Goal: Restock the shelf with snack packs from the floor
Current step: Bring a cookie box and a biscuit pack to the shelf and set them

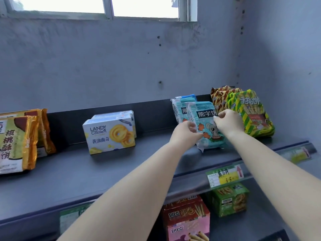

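Top shelf [73, 171], dark grey, against a blue-grey wall under a window [104, 6].

- Teal snack pack [207, 131] with a mouse cartoon — upright near the shelf's right end, left hand [185, 133] pinching its left edge, right hand [229, 122] gripping its upper right edge.
- More teal packs [180, 108] standing just behind it.
- Green-and-yellow striped bag [250, 112] beside it at right; brown striped bag [219, 96] behind.
- White cookie boxes [109, 134] mid-shelf, two deep.
- Gold-edged packs [19, 140] at far left.
- Price tag [225, 176] on the shelf rail, figures possibly handwritten.
- Lower shelf: red box [186, 213], green box [229, 200].
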Motion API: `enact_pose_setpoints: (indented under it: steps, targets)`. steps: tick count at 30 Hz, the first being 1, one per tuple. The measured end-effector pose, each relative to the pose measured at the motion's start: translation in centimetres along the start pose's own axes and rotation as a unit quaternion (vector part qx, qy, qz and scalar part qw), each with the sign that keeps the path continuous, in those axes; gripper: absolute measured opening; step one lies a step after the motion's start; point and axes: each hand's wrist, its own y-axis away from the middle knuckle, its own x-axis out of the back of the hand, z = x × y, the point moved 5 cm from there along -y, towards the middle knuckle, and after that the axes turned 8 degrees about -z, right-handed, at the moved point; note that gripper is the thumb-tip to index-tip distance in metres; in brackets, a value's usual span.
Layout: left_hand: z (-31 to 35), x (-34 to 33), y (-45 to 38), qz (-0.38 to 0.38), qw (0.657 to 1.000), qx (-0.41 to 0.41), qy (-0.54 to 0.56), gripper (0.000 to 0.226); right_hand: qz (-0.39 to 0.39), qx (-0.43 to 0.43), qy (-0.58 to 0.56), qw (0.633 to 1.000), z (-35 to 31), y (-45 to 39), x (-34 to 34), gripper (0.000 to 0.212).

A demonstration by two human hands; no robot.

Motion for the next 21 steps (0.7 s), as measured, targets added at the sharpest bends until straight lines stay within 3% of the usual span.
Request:
enact_pose_setpoints:
  steps: [4, 5, 7, 9, 13, 21]
  targets:
    - [-0.3, 3.6, 1.8, 0.048, 0.991, -0.028, -0.124, 0.031, 0.083, 0.134, 0.011, 0.987, -3.7, 2.2, 1.0, 0.033]
    - [-0.3, 5.2, 2.7, 0.075, 0.973, -0.026, -0.215, 0.027, 0.073, 0.177, 0.02, 0.981, -5.4, 2.9, 0.6, 0.028]
    - [-0.9, 8.5, 5.0, 0.112, 0.905, -0.018, -0.411, 0.023, 0.028, 0.256, 0.038, 0.966, -9.1, 4.6, -0.9, 0.017]
    - [-2.4, 12.0, 7.4, 0.12, 0.855, 0.0, -0.505, 0.023, -0.007, 0.321, 0.065, 0.945, -13.2, 6.9, -3.2, 0.013]
    - [-6.6, 19.6, 14.3, 0.149, 0.808, 0.077, -0.565, 0.027, -0.1, 0.42, 0.104, 0.896, -21.4, 12.5, -9.7, 0.017]
    - [-12.0, 32.1, 32.1, 0.221, 0.776, 0.231, -0.544, 0.029, -0.219, 0.542, 0.064, 0.809, -36.4, 28.9, -18.8, 0.025]
